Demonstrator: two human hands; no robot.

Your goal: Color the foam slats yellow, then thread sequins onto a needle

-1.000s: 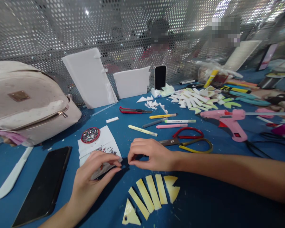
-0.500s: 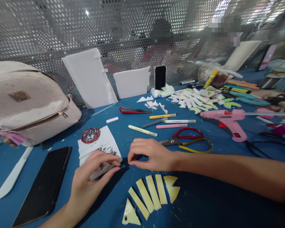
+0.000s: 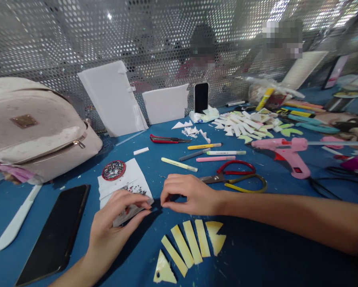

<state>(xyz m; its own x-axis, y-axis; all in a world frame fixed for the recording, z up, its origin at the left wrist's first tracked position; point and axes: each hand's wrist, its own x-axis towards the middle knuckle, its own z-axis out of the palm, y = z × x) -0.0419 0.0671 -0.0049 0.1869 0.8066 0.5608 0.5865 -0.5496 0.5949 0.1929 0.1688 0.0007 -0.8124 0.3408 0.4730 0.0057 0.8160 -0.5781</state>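
My left hand (image 3: 116,227) hovers over the near edge of a white paper sheet (image 3: 139,171), its thumb and fingertips drawn together in a pinch. Dark and coloured specks lie scattered on that sheet, and a round red-rimmed lid (image 3: 114,170) full of glittery bits rests at its far end. Just to the right, my right hand (image 3: 186,194) is curled, thumb against forefinger. Whatever either pinch holds is too small to make out. Below the hands, yellow-tinted foam strips (image 3: 182,246) lie in a fan between a triangular head piece (image 3: 163,268) with a hole and a notched tail piece (image 3: 216,237).
Scissors (image 3: 217,178) lie beyond my right wrist, with several markers (image 3: 179,164) and a red box cutter (image 3: 169,139) farther back. A pink glue gun (image 3: 286,151) and foam scraps (image 3: 241,123) are at right. At left are a phone (image 3: 55,235), white knife (image 3: 19,219) and backpack (image 3: 41,127).
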